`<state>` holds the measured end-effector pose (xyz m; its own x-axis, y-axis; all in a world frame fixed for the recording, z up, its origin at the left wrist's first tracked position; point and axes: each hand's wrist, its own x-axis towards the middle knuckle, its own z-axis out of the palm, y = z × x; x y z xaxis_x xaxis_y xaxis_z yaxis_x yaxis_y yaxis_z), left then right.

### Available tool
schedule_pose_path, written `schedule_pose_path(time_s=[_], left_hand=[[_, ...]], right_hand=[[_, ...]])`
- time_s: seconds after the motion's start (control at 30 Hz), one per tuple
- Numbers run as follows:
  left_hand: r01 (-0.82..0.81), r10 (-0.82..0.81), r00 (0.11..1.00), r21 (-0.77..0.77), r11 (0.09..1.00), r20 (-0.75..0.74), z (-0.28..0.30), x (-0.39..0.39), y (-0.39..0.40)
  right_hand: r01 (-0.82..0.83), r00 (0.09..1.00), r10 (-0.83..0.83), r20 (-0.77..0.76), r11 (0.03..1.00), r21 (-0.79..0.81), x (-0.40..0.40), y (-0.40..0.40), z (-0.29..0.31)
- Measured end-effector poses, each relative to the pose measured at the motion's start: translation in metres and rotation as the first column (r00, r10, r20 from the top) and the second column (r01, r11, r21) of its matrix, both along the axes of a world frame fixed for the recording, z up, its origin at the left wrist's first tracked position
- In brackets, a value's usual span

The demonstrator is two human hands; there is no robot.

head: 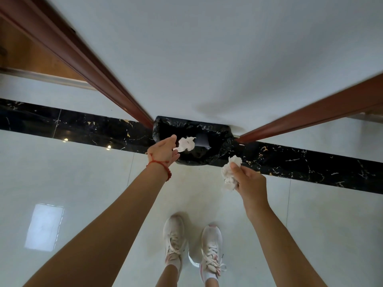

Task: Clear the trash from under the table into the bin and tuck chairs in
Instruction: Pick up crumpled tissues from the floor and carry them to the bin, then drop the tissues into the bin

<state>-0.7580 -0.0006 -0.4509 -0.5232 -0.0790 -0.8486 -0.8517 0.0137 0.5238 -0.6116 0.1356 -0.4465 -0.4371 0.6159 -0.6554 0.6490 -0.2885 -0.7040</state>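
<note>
White crumpled tissue (230,172) is gripped in the curled fingers of the right hand (249,186), just before the bin (165,126) (black-lined). The left hand (163,151), fingers loosely spread, touches another tissue wad (186,143) over the bin's opening.

**Operator appearance, head cam**

Both forearms were bare, no sleeves in view. The left wrist carried a red cord bracelet (158,161) w/ a red bead strand (168,172) alongside. Footwear: pale pink-white lace-up sneakers, left shoe (173,238) and right shoe (211,248), both w/ off-white laces; pink trim on the right. White ankle socks showed above the collars. Lower legs were bare.
</note>
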Motion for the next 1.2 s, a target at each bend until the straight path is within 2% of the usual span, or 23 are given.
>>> schedule_pose_path(time_s=[0.07, 0.1, 0.17, 0.23, 0.33, 0.4, 0.57, 0.63, 0.73, 0.8, 0.93, 1.0, 1.07, 1.2], left_hand=[[0.154, -0.162, 0.982, -0.088, 0.984, -0.094, 0.005, 0.002, -0.002], [0.259, -0.287, 0.944, -0.174, 0.95, -0.161, 0.007, 0.004, -0.004], [0.456, -0.564, 0.788, -0.38, 0.804, -0.247, 0.008, 0.009, -0.011], [0.56, -0.761, 0.593, -0.544, 0.625, -0.263, 0.005, 0.012, -0.02], [0.612, -0.892, 0.381, -0.657, 0.439, -0.242, 0.0, 0.017, -0.035], [0.608, -0.925, 0.312, -0.703, 0.371, -0.218, -0.001, 0.021, -0.043], [0.559, -0.943, 0.225, -0.76, 0.33, -0.244, 0.002, 0.026, -0.055], [0.554, -0.945, 0.215, -0.766, 0.326, -0.246, 0.003, 0.027, -0.059], [0.556, -0.948, 0.203, -0.767, 0.319, -0.246, 0.006, 0.028, -0.062], [0.562, -0.953, 0.191, -0.77, 0.303, -0.236, 0.008, 0.028, -0.064], [0.552, -0.967, 0.15, -0.794, 0.253, -0.204, 0.016, 0.03, -0.068], [0.567, -0.973, 0.147, -0.792, 0.228, -0.176, 0.025, 0.031, -0.069], [0.57, -0.978, 0.133, -0.795, 0.207, -0.16, 0.036, 0.034, -0.071], [0.546, -0.984, 0.097, -0.818, 0.18, -0.152, 0.066, 0.042, -0.073]], right_hand=[[0.013, 1.0, -0.013, -0.003, 1.0, -0.016, -0.003, 0.001, -0.001], [0.013, 1.0, -0.014, -0.008, 1.0, -0.023, -0.005, 0.001, -0.002], [-0.008, 1.0, 0.008, -0.009, 1.0, -0.017, -0.009, 0.0, -0.005], [-0.047, 0.999, 0.047, 0.002, 0.999, 0.018, -0.016, -0.001, -0.007], [-0.051, 0.998, 0.051, 0.029, 0.999, 0.019, -0.029, -0.006, -0.014], [-0.017, 0.998, 0.018, 0.058, 1.0, -0.013, -0.042, -0.01, -0.02], [0.083, 0.993, -0.073, 0.088, 0.991, -0.109, -0.077, -0.02, -0.029], [0.125, 0.991, -0.115, 0.061, 0.975, -0.183, -0.086, -0.023, -0.031], [0.156, 0.985, -0.139, 0.098, 0.968, -0.196, -0.089, -0.025, -0.032], [0.107, 0.991, -0.094, 0.097, 0.985, -0.138, -0.086, -0.025, -0.029], [-0.196, 0.98, 0.191, 0.058, 0.976, 0.092, -0.071, -0.03, -0.011], [-0.368, 0.93, 0.359, 0.081, 0.896, 0.25, -0.059, -0.03, 0.001], [-0.491, 0.865, 0.487, 0.123, 0.768, 0.411, -0.045, -0.028, 0.016], [-0.659, 0.733, 0.617, 0.288, 0.54, 0.523, -0.023, -0.018, 0.048]])
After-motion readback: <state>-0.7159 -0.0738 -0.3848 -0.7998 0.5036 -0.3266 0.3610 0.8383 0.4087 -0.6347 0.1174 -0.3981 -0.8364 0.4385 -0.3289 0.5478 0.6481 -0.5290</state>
